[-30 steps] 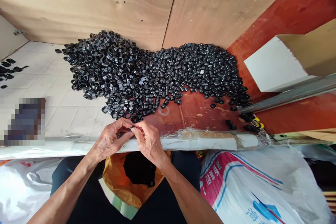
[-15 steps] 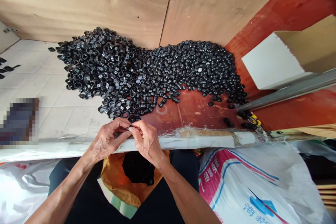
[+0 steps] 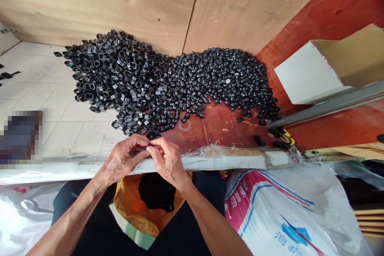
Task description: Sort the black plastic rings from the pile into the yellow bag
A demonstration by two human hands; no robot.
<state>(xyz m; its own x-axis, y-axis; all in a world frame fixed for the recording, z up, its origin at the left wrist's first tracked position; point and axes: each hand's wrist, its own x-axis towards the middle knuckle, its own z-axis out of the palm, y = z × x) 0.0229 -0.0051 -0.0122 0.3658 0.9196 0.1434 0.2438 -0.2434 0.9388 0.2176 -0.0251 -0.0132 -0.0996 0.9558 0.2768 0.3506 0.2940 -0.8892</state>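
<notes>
My left hand (image 3: 123,162) and my right hand (image 3: 168,162) meet at the table's front edge, fingertips pinched together on a small black plastic part (image 3: 148,146) that is mostly hidden between them. Just beyond the fingers begins a big heap of black ring-shaped parts (image 3: 120,80) on the left. It merges on the right with a heap of smaller black caps (image 3: 222,78). Below my hands, on my lap, an orange bag (image 3: 135,208) lies open with black parts (image 3: 156,192) inside.
Plywood walls (image 3: 120,4) close the back of the table. A white cardboard box (image 3: 309,74) and a metal rail (image 3: 327,106) lie at the right. A woven white sack (image 3: 288,208) stands at my right, a white plastic bag (image 3: 21,212) at my left.
Both hands stay pinched together at the table edge, with only slight finger motion. The camera has shifted a little, so the scene sits slightly lower left.
</notes>
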